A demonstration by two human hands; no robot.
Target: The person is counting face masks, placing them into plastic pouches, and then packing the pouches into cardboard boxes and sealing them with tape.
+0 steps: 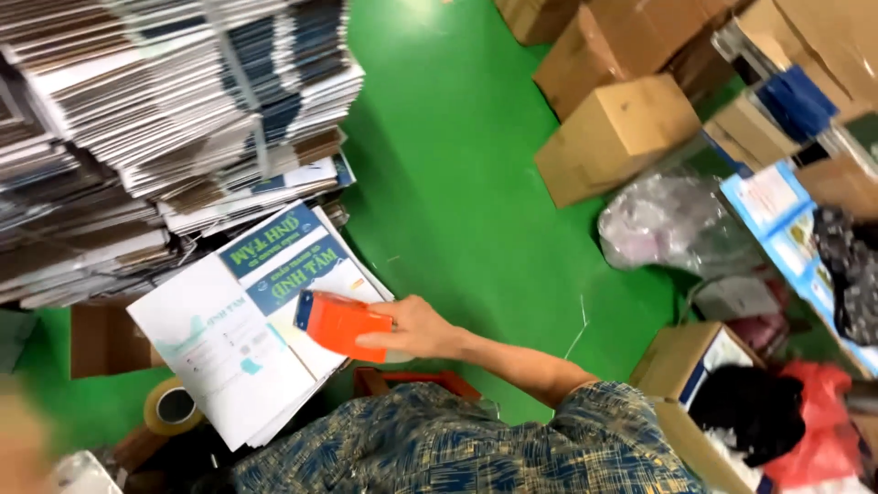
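green floor (pixel 457 183); right hand (pixel 412 327) fingers clamped on orange tape dispenser (pixel 338 324)

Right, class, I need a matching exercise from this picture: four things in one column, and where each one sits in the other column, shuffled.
Things:
1. orange box-shaped plastic tool
2. roll of brown tape
3. tall stack of flattened cardboard cartons
4. closed brown cardboard box

Places:
a. top left of the view
b. gripped in the right hand
c. on the green floor, just above the crumpled clear plastic bag
d. lower left, beside the white printed sheets

Pairs: 1-b, 2-d, 3-a, 4-c
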